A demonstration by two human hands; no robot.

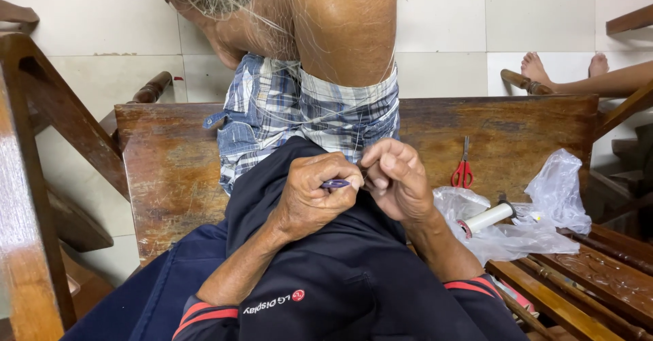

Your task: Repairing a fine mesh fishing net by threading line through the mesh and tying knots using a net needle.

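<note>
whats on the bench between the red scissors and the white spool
In the head view, only bare wood of the bench and the edge of crumpled clear plastic separate the red scissors and white spool.

The floor (pixel 109 21) is made of big pale tiles with thin lines between them, and it looks shiny in the light. A wide brown wooden bench (pixel 170 171) sits in the middle, full of scratches. At 9 o'clock a dark wooden chair frame (pixel 27 178) slopes down. At 3 o'clock another wooden armrest (pixel 629 20) pokes in from the edge. At 4 o'clock there are carved wooden slats (pixel 598 280), brown and smooth. The light is soft and even.
</note>
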